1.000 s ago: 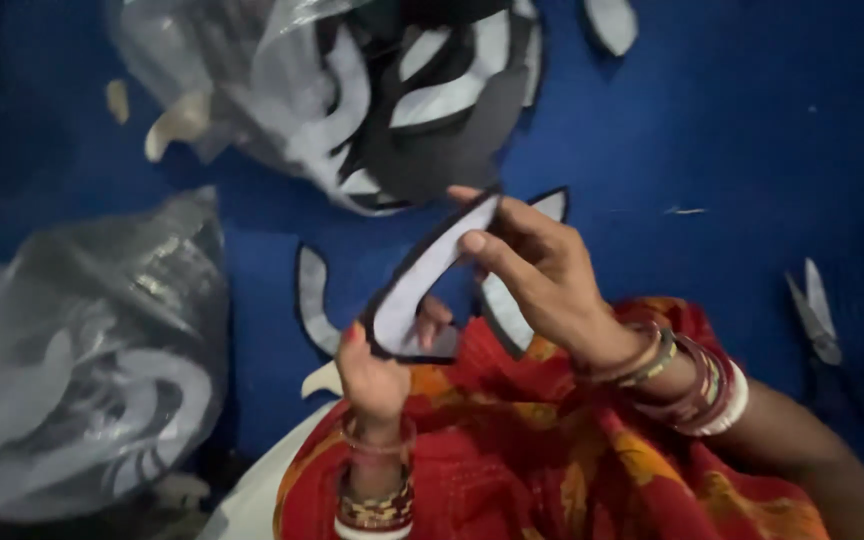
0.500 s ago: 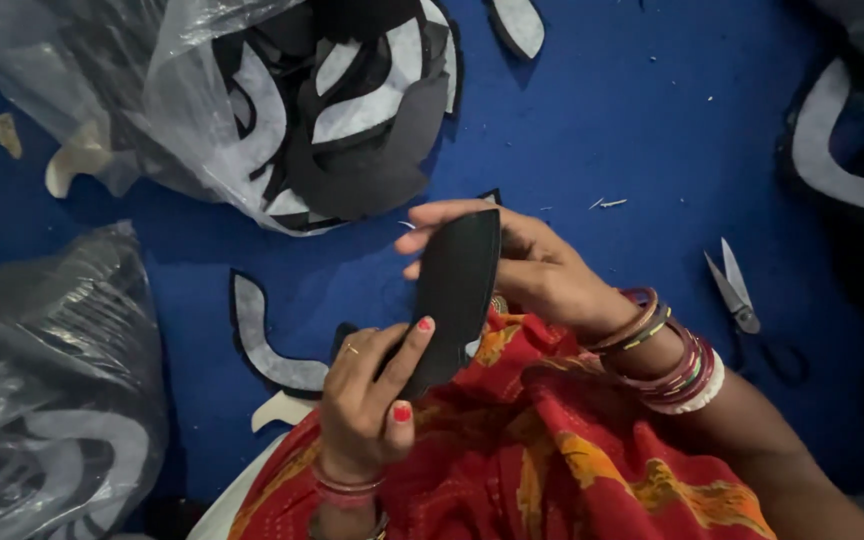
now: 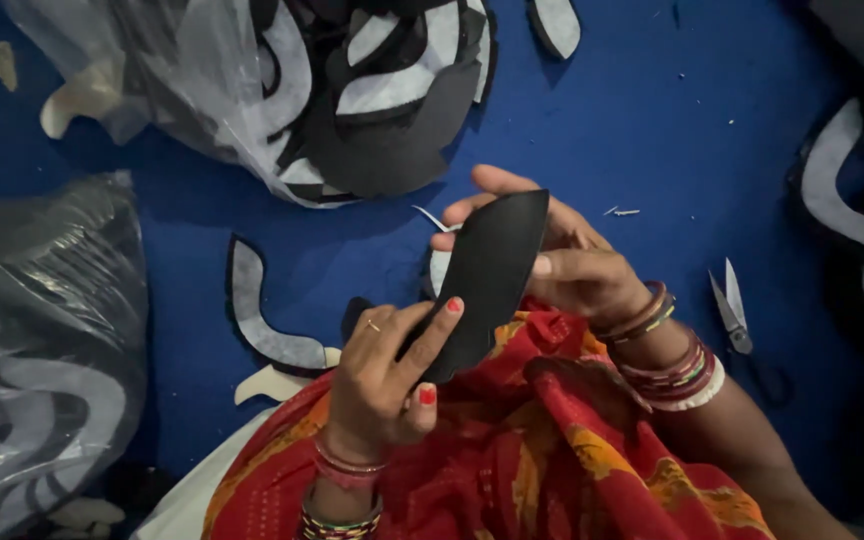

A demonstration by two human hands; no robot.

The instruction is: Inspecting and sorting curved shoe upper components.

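A person sits on a blue floor (image 3: pixel 652 130), seen from above, with red and orange cloth (image 3: pixel 552 450) draped over the lap at the bottom of the view. Just above the lap, both hands share one black piece (image 3: pixel 487 275), a flat leaf-shaped cut-out held tilted, its narrow end low and its broad end high. The left hand (image 3: pixel 382 380) is closed on the lower end, thumb and fingers pinching it so the piece stays steady. The right hand (image 3: pixel 562 255) grips the upper edge from behind, thumb pressed on the front face, which turns the dark side toward the eyes as if for a close look.

On the floor beside the left hand lies a curved strip (image 3: pixel 262 320), grey with a black border, within easy reach. A pale scrap (image 3: pixel 272 385) lies at the edge of the cloth. Right of the right wrist, small snips (image 3: pixel 732 310) rest on the floor, blades pointing away, close enough to pick up.

Farther off, a clear plastic bag (image 3: pixel 202 90) spills a pile (image 3: pixel 392 100) of similar black and grey cut-outs. A second bag (image 3: pixel 42 340) sits at the left, and more cut-outs (image 3: pixel 852 200) lie at the right edge.
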